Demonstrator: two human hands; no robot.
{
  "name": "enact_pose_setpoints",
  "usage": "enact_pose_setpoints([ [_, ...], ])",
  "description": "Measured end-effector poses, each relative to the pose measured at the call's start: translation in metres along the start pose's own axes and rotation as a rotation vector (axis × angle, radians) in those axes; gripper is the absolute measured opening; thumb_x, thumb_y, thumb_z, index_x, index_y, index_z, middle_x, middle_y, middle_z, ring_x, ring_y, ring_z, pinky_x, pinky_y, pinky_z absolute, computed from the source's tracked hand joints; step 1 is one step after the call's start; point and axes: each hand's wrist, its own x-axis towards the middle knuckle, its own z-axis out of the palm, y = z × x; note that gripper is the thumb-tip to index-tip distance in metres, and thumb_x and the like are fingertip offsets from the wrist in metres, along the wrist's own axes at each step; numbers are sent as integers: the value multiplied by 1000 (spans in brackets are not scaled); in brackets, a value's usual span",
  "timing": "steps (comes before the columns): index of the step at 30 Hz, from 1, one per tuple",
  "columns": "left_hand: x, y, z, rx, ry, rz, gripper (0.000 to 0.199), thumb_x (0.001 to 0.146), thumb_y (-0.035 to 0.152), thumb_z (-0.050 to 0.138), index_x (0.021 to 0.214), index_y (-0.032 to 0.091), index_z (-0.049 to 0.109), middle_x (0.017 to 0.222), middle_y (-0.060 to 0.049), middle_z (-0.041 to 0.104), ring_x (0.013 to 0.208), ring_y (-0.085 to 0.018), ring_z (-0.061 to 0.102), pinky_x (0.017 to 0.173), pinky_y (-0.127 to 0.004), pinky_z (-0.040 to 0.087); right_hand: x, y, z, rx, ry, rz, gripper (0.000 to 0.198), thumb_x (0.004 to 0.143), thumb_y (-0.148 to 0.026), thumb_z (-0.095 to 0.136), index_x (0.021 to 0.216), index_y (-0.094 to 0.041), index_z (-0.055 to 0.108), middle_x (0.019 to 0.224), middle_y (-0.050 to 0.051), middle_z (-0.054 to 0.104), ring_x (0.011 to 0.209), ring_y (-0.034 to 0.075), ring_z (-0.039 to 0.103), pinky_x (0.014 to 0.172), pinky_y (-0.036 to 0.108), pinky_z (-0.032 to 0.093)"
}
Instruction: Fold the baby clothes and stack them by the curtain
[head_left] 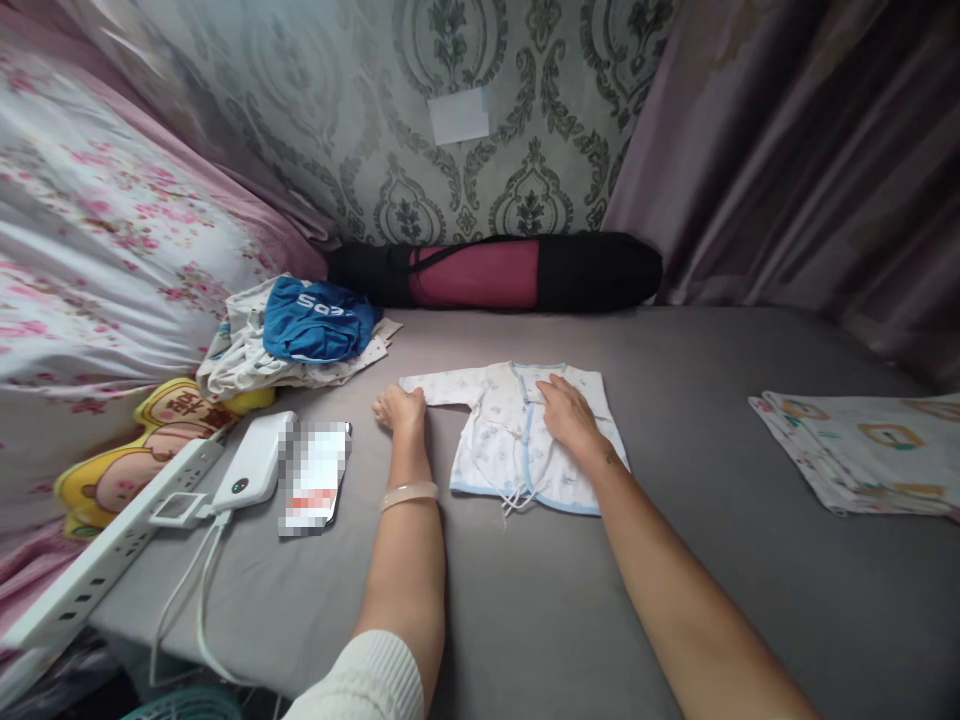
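A small white wrap-front baby shirt (491,450) with a faint print and light-blue trim lies front up on the grey sheet. Its left-side sleeve stretches out sideways, and thin white ties hang at the lower hem. My left hand (401,408) is closed on the cuff of that sleeve. On the shirt's chest, right of the blue-edged front opening, my right hand (571,415) lies with fingers extended against the fabric. The opposite sleeve does not show beyond the shirt's right edge.
Left are a phone (319,475), a white power bank (255,460) with cables, a power strip (112,545) and a yellow cartoon cushion (169,440). Behind sit piled clothes (319,320) and a black-and-pink long bag (480,272). Folded printed cloths (870,450) lie right on the grey sheet (690,400).
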Motion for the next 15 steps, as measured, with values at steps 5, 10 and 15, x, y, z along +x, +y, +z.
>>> enact_pose_setpoints([
  [5, 5, -3, 2, -92, 12, -13, 24, 76, 26, 56, 97, 18, 65, 116, -17, 65, 121, -36, 51, 100, -45, 37, -3, -13, 0, 35, -36, -112, 50, 89, -3, 34, 133, -11, 56, 146, 14, 45, 138, 22, 35, 113, 34, 27],
  [10, 17, -6, 6, -457, 56, -9, 14, 73, 31, 60, 78, 19, 61, 82, -10, 67, 94, -30, 63, 85, -40, 46, -5, -27, 4, 58, -97, -238, 48, 90, -5, 34, 129, -18, 58, 149, 9, 43, 139, 22, 34, 114, 43, 23],
  [15, 26, 4, 11, -1100, -61, -72, 21, 72, 37, 63, 76, 18, 53, 63, 3, 55, 65, -15, 60, 64, -29, 50, -8, -41, 6, 109, -84, -288, 44, 95, -14, 31, 131, -23, 55, 143, 8, 50, 135, 21, 39, 114, 50, 13],
])
